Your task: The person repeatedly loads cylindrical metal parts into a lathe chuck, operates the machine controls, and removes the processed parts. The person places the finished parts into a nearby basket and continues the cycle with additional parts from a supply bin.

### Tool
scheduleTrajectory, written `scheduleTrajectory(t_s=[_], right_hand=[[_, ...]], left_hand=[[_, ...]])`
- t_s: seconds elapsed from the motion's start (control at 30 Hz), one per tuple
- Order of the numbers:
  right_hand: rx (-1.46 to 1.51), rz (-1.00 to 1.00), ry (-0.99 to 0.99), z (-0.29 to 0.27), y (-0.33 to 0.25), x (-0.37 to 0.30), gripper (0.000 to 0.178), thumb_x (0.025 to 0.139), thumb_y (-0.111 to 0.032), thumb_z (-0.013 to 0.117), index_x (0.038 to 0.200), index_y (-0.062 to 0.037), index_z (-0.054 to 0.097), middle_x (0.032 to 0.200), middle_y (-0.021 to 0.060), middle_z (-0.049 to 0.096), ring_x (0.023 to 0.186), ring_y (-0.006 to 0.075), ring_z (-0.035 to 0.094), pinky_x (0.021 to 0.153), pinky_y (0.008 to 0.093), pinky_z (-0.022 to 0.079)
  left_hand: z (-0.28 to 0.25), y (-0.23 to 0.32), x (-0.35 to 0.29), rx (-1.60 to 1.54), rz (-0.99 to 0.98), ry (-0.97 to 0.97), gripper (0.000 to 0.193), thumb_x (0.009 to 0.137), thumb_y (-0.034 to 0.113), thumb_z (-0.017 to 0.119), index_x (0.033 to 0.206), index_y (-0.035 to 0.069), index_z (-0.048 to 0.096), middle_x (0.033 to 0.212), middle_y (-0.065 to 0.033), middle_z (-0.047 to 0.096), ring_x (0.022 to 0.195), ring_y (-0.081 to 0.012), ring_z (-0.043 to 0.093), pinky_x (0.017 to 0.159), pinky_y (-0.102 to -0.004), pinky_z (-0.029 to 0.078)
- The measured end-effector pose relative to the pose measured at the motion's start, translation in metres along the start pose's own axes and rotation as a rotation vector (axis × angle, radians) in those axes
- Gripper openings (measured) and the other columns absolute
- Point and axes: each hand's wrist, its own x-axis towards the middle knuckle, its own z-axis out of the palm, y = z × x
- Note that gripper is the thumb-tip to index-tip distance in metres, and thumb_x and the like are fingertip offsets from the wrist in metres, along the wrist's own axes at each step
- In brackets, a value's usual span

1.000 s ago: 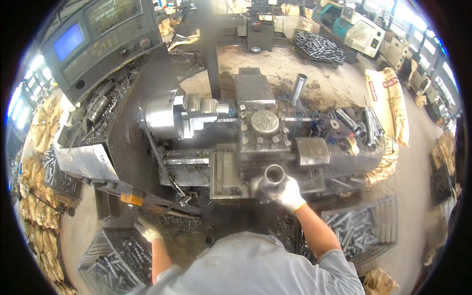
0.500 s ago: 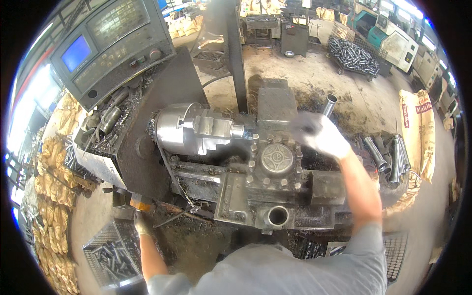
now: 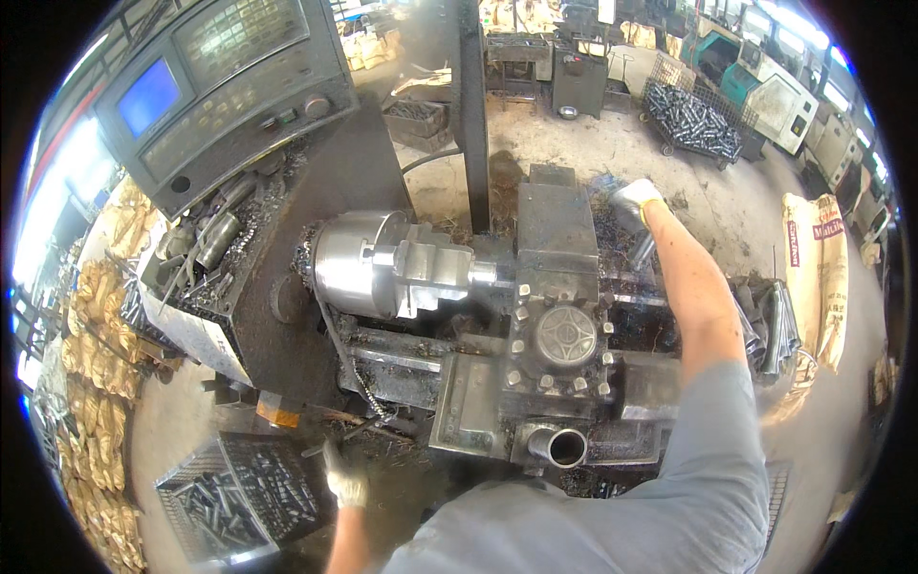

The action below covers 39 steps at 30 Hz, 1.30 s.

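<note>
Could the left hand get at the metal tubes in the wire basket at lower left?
Probably yes: the gloved left hand is just right of the wire basket, whose open top leaves the metal tubes exposed, with nothing seen blocking the way. How far below they lie is hard to judge.

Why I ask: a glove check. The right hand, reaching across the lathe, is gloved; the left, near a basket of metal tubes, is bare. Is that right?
Not quite: the head view shows the left hand gloved like the right hand, not bare. The rest holds.
</note>
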Motion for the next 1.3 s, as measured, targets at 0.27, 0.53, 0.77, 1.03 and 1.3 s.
scheduleTrajectory(t_s=[0.27, 0.53, 0.77, 1.03, 1.3], right_hand=[[-0.361, -0.606, -0.377, 0.105, -0.155, -0.083, 0.070, 0.082, -0.055, 0.079, 0.126, -0.0006, 0.074, 0.125, 0.0215, 0.076, 0.108, 0.0340, 0.074, 0.095, 0.0448, 0.059], [-0.253, -0.256, -1.045, 0.124, -0.176, -0.076, 0.038, 0.084, -0.029, 0.084, 0.110, -0.0023, 0.077, 0.095, 0.0102, 0.078, 0.082, 0.0223, 0.074, 0.071, 0.0372, 0.059], [-0.244, -0.434, -0.802, 0.137, -0.173, -0.084, 0.031, 0.083, -0.033, 0.082, 0.099, -0.0059, 0.083, 0.087, 0.0039, 0.078, 0.073, 0.0102, 0.067, 0.064, 0.0336, 0.055], [-1.096, -0.443, 0.025, 0.042, -0.190, -0.176, 0.034, 0.074, -0.031, 0.083, 0.096, -0.0061, 0.081, 0.099, 0.0179, 0.079, 0.093, 0.0380, 0.078, 0.085, 0.0456, 0.063], [0.792, -0.215, -0.310, 0.150, -0.209, -0.401, 0.068, 0.077, -0.034, 0.087, 0.131, 0.0028, 0.066, 0.109, 0.0113, 0.076, 0.088, 0.0229, 0.074, 0.078, 0.0320, 0.060]], left_hand=[[0.068, 0.239, 0.265, 0.311, 0.898, 0.000, 0.083, 0.067, 0.012, 0.088, 0.141, -0.006, 0.052, 0.143, -0.0281, 0.058, 0.140, -0.0472, 0.051, 0.123, -0.0552, 0.037], [0.090, 0.290, 0.317, 0.606, 0.610, -0.446, 0.093, 0.062, 0.040, 0.095, 0.142, 0.012, 0.058, 0.142, -0.0167, 0.064, 0.140, -0.0355, 0.056, 0.120, -0.0506, 0.042], [0.080, 0.244, 0.294, 0.250, 0.643, -0.093, 0.069, 0.079, 0.028, 0.082, 0.141, 0.006, 0.062, 0.143, -0.0175, 0.064, 0.141, -0.0357, 0.055, 0.124, -0.0515, 0.036], [0.080, 0.232, 0.301, 0.282, 0.672, -0.097, 0.070, 0.083, 0.038, 0.076, 0.143, 0.004, 0.060, 0.142, -0.0188, 0.065, 0.140, -0.0377, 0.054, 0.124, -0.0531, 0.033], [0.015, 0.205, 0.149, -1.045, 0.596, -0.839, 0.092, 0.089, 0.030, 0.083, 0.163, 0.002, 0.036, 0.159, -0.0175, 0.052, 0.148, -0.0311, 0.050, 0.125, -0.0467, 0.038]])
